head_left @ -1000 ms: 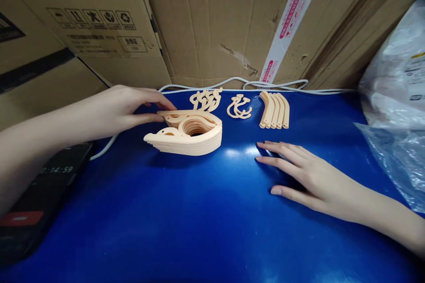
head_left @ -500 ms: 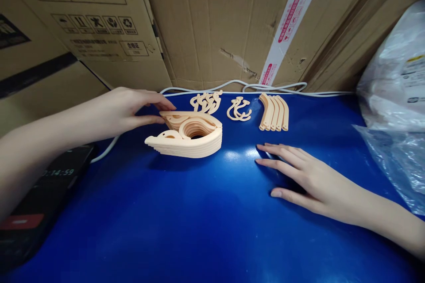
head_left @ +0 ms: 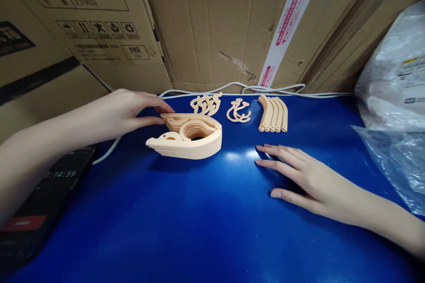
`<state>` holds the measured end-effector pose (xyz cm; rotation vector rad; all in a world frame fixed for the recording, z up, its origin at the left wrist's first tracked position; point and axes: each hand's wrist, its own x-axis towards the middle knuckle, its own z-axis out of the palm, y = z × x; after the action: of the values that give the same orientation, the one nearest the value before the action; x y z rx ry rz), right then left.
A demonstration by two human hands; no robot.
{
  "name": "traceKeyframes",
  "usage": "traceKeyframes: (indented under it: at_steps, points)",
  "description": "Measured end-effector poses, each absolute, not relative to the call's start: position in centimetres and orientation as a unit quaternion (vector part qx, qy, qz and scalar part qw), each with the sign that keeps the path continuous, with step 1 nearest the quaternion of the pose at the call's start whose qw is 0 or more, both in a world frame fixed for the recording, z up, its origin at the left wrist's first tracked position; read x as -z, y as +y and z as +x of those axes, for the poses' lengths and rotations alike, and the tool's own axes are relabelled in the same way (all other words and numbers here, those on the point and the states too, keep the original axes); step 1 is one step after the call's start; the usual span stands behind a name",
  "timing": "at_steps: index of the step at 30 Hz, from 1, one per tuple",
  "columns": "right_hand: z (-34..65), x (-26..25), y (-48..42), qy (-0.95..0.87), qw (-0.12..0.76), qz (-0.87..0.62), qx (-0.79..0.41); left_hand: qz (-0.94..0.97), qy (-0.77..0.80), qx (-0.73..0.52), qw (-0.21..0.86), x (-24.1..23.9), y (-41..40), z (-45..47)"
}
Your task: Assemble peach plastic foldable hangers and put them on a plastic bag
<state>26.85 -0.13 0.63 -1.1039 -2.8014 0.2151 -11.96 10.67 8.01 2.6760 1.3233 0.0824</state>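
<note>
My left hand (head_left: 142, 108) reaches in from the left. Its thumb and fingers close around the far left tip of a stack of beige curved hanger parts (head_left: 199, 149). The stack sits on the blue table, its nested layers forming a pointed loop with a round opening in the middle. My right hand (head_left: 299, 177) hovers low over or rests on the table at the right, holding nothing, fingers stretched and apart. Behind the stack lie small beige hooks (head_left: 206, 105) in a bunch and a few more hooks (head_left: 236, 112). Several beige curved arms (head_left: 274, 115) lie side by side beyond my right fingertips.
A phone (head_left: 49, 199) showing a timer lies at the left under my forearm. A white cable (head_left: 229, 86) runs along the back edge. Cardboard boxes (head_left: 206, 26) wall the back and left. Clear plastic bags (head_left: 392, 84) crowd the right side of the blue table (head_left: 199, 225).
Both hands and the beige parts hold their places. The view has tilted slightly upward, so more of the boxes shows at the top.
</note>
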Motion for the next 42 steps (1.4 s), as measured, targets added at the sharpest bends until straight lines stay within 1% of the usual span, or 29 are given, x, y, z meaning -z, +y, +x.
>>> traceKeyframes:
  at_steps: [4, 13, 20, 34, 42]
  points:
    - [26.9, -0.5, -0.1, -0.928, 0.064, -0.362, -0.065, 0.893, 0.442, -0.030, 0.082, -7.6, 10.7, -12.0]
    - [26.9, -0.5, -0.2, -0.928, 0.066, -0.361, -0.057, 0.893, 0.444, -0.043, 0.055, -7.4, 10.7, -11.9]
    - [27.0, -0.4, -0.2, -0.927, 0.067, -0.363, -0.059, 0.908, 0.416, -0.040, 0.022, -6.6, 11.1, -11.8]
    - [26.9, -0.3, -0.1, -0.926, 0.061, -0.367, -0.063, 0.891, 0.452, 0.037, -0.009, -7.0, 11.0, -11.5]
    - [27.0, -0.4, -0.3, -0.926, 0.062, -0.367, -0.064, 0.872, 0.481, 0.069, -0.067, -6.6, 10.8, -11.1]
